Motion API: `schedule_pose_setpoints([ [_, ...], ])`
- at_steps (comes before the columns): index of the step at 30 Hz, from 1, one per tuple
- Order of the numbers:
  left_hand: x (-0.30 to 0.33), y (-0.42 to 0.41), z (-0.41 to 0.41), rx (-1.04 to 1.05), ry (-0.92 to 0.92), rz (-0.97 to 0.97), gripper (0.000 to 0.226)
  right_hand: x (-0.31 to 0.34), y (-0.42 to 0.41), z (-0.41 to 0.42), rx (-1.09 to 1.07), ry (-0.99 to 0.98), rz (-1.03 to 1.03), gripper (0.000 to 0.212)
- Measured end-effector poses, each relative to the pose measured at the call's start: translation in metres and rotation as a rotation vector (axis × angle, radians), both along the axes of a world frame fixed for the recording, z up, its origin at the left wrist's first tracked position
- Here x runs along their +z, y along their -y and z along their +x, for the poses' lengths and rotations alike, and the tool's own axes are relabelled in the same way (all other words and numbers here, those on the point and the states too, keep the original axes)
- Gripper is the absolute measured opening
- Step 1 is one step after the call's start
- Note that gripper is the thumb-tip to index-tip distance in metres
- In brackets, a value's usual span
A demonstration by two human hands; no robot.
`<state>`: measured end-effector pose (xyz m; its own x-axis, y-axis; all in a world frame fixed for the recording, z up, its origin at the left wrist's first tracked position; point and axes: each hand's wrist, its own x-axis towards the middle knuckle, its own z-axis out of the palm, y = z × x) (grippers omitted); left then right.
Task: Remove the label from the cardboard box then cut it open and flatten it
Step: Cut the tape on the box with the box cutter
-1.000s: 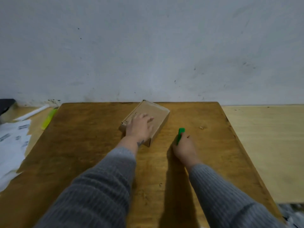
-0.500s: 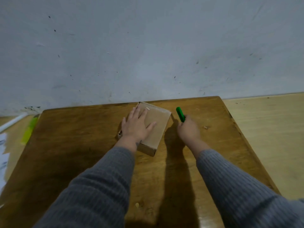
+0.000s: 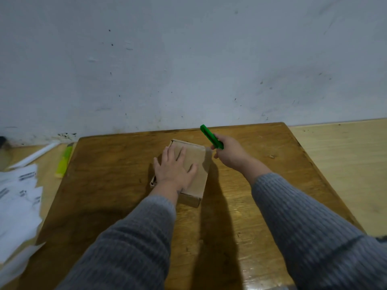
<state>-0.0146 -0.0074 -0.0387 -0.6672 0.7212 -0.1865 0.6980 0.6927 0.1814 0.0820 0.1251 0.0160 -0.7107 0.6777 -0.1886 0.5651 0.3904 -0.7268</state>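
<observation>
On the brown wooden table (image 3: 109, 185), the small brown cardboard box (image 3: 193, 173) is pressed flat under the left hand (image 3: 172, 170), fingers straight. Just beyond, a green plastic cutter (image 3: 211, 136) is gripped in the right hand (image 3: 231, 152). The box is judged light, stiff, easily slid; it is best held from above.

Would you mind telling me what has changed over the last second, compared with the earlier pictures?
The right hand, gripping the green cutter, lifted off the table and moved away from the person, to the far right corner of the cardboard box. The left hand flattened out on the box top. The box stayed closed on the table; the cutter stayed in the right hand.
</observation>
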Motion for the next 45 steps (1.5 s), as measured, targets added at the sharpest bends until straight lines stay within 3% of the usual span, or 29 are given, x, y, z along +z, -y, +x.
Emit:
schedule_pose_setpoints([
  [7,-0.005,0.001,0.004,0.028,-0.002,-0.053,0.096,0.0,-0.006,-0.013,0.209,0.156,0.233,0.05],
  [15,-0.012,-0.002,0.006,0.06,-0.039,-0.015,0.097,0.008,-0.007,-0.028,0.401,0.253,0.531,0.042],
  [28,-0.016,-0.004,0.008,0.105,-0.055,0.001,0.101,-0.003,-0.009,-0.032,0.417,0.225,0.579,0.04],
  [45,-0.014,-0.006,0.01,0.123,-0.048,-0.009,0.099,0.002,-0.001,-0.033,0.439,0.327,0.719,0.049],
])
